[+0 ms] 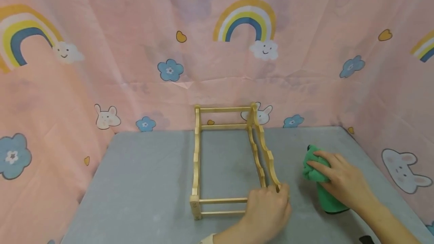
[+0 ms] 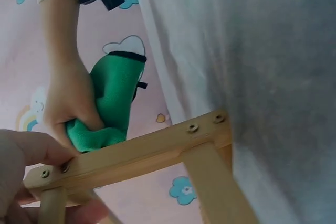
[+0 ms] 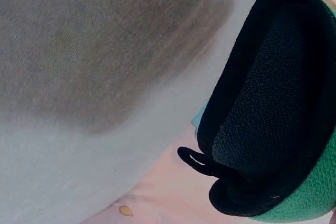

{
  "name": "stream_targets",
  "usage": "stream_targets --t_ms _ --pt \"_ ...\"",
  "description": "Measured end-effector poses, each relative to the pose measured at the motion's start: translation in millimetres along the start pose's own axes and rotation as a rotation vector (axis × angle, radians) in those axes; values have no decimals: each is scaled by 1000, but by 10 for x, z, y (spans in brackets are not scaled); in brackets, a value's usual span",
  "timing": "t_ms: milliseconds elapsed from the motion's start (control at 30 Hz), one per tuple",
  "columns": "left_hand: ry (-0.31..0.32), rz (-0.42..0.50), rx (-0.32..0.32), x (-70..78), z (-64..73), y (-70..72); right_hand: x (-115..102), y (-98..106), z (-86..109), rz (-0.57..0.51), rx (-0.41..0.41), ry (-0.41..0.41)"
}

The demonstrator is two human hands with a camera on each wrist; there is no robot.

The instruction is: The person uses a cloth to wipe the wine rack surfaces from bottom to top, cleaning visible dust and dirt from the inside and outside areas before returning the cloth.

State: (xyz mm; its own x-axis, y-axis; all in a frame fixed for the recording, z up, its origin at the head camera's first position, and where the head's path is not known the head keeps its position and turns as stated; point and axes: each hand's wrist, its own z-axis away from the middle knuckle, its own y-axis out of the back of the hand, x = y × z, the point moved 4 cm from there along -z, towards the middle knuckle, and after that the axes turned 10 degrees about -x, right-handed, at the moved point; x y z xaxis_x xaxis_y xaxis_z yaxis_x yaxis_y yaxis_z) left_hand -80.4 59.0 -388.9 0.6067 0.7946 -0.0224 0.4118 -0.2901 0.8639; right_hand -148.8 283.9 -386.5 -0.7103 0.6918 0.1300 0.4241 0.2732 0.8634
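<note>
A light wooden rack with wavy side rails stands on the grey-covered table. My left hand grips its near right corner. The left wrist view shows that hand's thumb and fingers around the end of a wooden upright with screws in it. To the right of the rack, my right hand holds a bunched green cloth above the tabletop, and part of it hangs down. In the right wrist view the cloth shows a black border, a small loop and a dark inner face; little of the hand appears there.
The grey table cover extends to both sides of the rack. A pink patterned curtain hangs behind the table and along its sides, close to the rack's far end. Something dark shows at the lower right edge of the head view.
</note>
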Motion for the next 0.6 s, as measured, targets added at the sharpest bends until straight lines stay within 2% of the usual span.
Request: stream_targets --t_ms 200,467,600 --pt "-13 60 74 17 77 28 13 -8 11 -9 -1 -6" --pt "-83 34 147 19 281 97 76 -9 53 -24 1 -35" --pt "-148 49 158 26 406 125 132 -6 68 -32 -13 -62"
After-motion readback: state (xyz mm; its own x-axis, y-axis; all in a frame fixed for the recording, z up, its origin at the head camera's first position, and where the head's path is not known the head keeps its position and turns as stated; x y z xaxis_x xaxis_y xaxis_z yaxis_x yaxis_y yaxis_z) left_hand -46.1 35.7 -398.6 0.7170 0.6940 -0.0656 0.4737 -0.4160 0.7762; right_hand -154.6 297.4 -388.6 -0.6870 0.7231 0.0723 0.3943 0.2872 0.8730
